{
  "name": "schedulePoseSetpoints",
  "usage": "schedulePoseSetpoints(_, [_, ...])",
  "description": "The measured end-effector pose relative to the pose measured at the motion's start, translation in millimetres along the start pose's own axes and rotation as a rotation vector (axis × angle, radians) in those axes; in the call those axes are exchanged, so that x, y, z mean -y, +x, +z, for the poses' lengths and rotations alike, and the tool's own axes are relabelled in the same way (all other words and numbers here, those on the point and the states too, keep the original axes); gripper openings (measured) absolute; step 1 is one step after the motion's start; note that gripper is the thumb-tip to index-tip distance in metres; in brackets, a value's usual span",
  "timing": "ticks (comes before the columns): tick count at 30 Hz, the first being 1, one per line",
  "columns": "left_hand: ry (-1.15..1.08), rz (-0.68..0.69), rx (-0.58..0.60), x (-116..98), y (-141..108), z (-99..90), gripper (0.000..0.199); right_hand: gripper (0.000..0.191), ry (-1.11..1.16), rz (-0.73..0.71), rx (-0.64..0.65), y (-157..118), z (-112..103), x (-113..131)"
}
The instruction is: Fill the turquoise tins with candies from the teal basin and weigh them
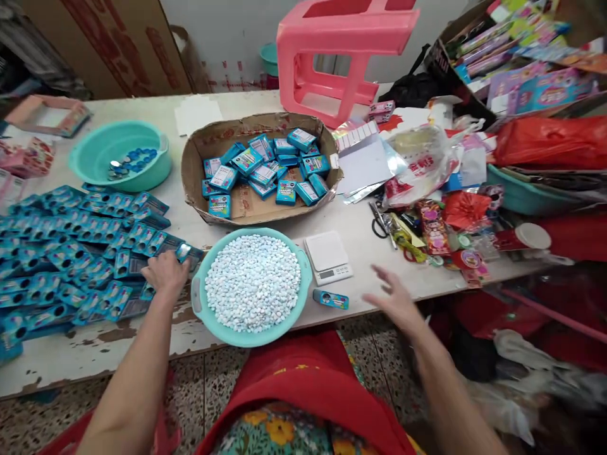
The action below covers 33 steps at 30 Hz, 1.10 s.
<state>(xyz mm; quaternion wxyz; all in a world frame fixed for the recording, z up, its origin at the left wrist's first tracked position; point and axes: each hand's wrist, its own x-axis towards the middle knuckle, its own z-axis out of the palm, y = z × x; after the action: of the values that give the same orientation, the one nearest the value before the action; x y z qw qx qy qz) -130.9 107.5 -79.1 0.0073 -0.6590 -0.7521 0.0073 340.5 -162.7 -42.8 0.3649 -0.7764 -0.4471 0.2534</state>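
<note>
My left hand [165, 272] is at the right edge of a large spread of small blue boxes [90, 234], its fingers curled on one blue box [187, 253] by the rim of a turquoise basin [199, 297]. Pale round candies [253, 281] fill that basin. My right hand [391, 297] hovers over the front edge of the table, fingers apart and holding nothing. Nearest to it lies a single blue box [331, 299], just in front of a white digital scale [327, 256].
Behind the candy basin stands a cut-down cardboard box [199, 158] with several blue boxes inside. A second turquoise basin [85, 158] holds small shiny blue pieces. A pink stool [348, 38] lies on the table at the back. Scissors [379, 221], wrappers and bags crowd the right side.
</note>
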Motion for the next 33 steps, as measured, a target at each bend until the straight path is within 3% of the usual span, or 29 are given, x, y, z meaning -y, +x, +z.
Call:
schedulePoseSetpoints(2, [-0.003,-0.007,-0.074,2,-1,11.0,0.042,0.076,-0.118,-0.023,0.180,-19,24,-5])
schedulePoseSetpoints(3, [-0.021,-0.011,-0.113,2,-3,12.5,0.045,0.073,-0.164,-0.043,0.226,-26,38,-8])
schedulePoseSetpoints(5, [-0.082,0.009,-0.177,0,-10,9.6,0.051,0.052,-0.208,-0.076,0.254,-34,61,-10])
schedulePoseSetpoints(7, [-0.174,0.054,-0.239,-10,-21,2.2,0.052,0.032,-0.226,-0.093,0.249,-33,70,-10])
schedulePoseSetpoints(9, [-0.286,0.121,-0.291,-27,-40,-5.7,0.048,0.027,-0.218,-0.121,0.234,-25,63,-6])
schedulePoseSetpoints(11, [-0.395,0.240,-0.269,-53,-66,-11.5,0.045,0.030,-0.189,-0.153,0.189,-13,47,1])
schedulePoseSetpoints(15, [-0.448,0.544,-0.006,-113,-127,-14.0,0.051,0.033,-0.179,-0.207,0.033,24,25,13])
schedulePoseSetpoints(18, [-0.339,0.622,0.029,-143,-156,-12.6,0.058,0.032,-0.217,-0.261,-0.026,60,32,16])
schedulePoseSetpoints(22, [-0.276,0.563,-0.028,-153,-154,-11.0,0.041,0.033,-0.200,-0.271,-0.004,97,51,10])
schedulePoseSetpoints(25, [-0.293,0.531,-0.047,-153,-141,-7.8,0.029,0.048,-0.164,-0.290,0.009,103,47,1])
schedulePoseSetpoints(29, [-0.407,0.371,-0.052,-157,-129,-2.5,0.021,0.062,-0.036,-0.227,-0.055,91,13,-24])
schedulePoseSetpoints(33, [-0.780,-0.016,-0.105,-166,-122,-8.1,0.017,0.055,0.061,-0.058,0.005,74,-27,-69])
